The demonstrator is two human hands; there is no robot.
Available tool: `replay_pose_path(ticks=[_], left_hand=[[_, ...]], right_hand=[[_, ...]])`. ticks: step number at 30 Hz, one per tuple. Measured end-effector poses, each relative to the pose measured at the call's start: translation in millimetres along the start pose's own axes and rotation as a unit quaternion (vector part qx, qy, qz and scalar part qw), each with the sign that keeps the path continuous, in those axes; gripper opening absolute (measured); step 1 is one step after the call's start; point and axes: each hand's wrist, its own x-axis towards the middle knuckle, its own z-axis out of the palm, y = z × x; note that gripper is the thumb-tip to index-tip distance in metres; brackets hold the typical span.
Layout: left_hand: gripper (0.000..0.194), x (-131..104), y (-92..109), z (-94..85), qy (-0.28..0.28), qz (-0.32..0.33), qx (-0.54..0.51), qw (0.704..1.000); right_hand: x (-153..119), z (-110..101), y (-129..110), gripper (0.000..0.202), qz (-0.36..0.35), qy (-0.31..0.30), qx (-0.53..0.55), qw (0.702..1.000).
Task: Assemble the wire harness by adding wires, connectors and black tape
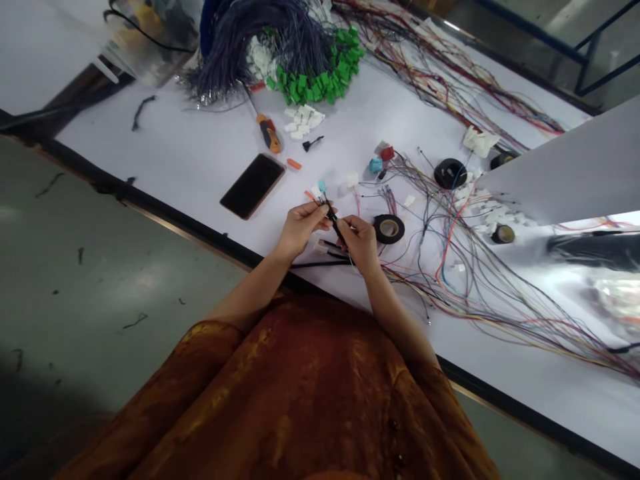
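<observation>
Nearest the lens, an orange patterned garment (300, 400) filling the lower frame, two bare forearms running up from it toward 12 o'clock. Above that, left hand (300, 228) with fingertips pressed together, pinching the upper part of a thin black-wrapped wire bundle (332, 219). Right hand (361, 243) curled closed round the lower part of the same bundle, at about 4 o'clock from the left. Bundle held just over the white table (190, 160), near its front edge, between the two hands.

Long axis slanted, from roughly 11 o'clock down to 5 o'clock. Upper tip pointing toward 11 o'clock, ending near small blue and orange connectors (320, 189); whether those belong to the bundle is hard to say, blurred and small at this range. More black leads (320, 264) trailing off toward 9 o'clock beneath the wrists.

Likely risks, as a judgement: a slipping pinch letting the bundle twist or spring loose, since the grip is fingertip only; loose coloured wires (475, 287) at 3 o'clock snagging on the right wrist and dragging; the roll of black tape (389, 229) just beside the right hand getting knocked and rolling off. Phone (253, 185) at 10 o'clock and screwdriver (267, 130) at 11 o'clock well apart.
</observation>
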Motion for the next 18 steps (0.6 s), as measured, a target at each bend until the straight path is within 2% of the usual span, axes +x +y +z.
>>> replay_pose_path(ticks=[6,14,18], left_hand=[[0.038,-0.5,1.8,0.4,-0.010,-0.015,0.007,1.000],[0.035,-1.3,4.5,-0.4,-0.024,-0.027,0.028,0.999],[0.033,-0.8,5.1,0.2,-0.030,-0.029,0.014,0.999]], right_hand=[[0.8,-1.7,2.1,0.022,0.005,-0.029,0.017,0.999],[-0.7,0.5,-2.5,0.020,0.017,-0.002,-0.003,1.000],[-1.8,0.6,-3.7,0.020,-0.003,0.002,-0.009,1.000]])
